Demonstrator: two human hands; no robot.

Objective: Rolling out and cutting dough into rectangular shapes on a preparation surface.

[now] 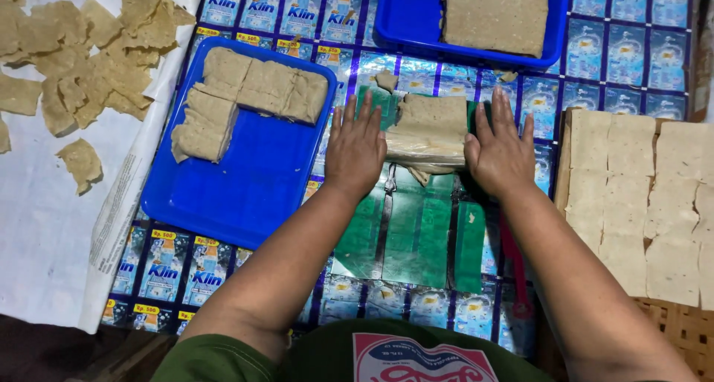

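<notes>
Both flat, open palms press against the sides of a tan slab stack (pixel 430 129), left hand (pixel 355 148) and right hand (pixel 500 151) clamping it between them, fingers pointing away. Its long axis runs away from the person, resting on a green sheet (pixel 416 233) between 2 blue trays (pixel 245 181).

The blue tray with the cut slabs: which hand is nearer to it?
Left. The left hand lies flat just beside the right edge of the blue tray; the right hand is farther away, beyond the beige block.
</notes>
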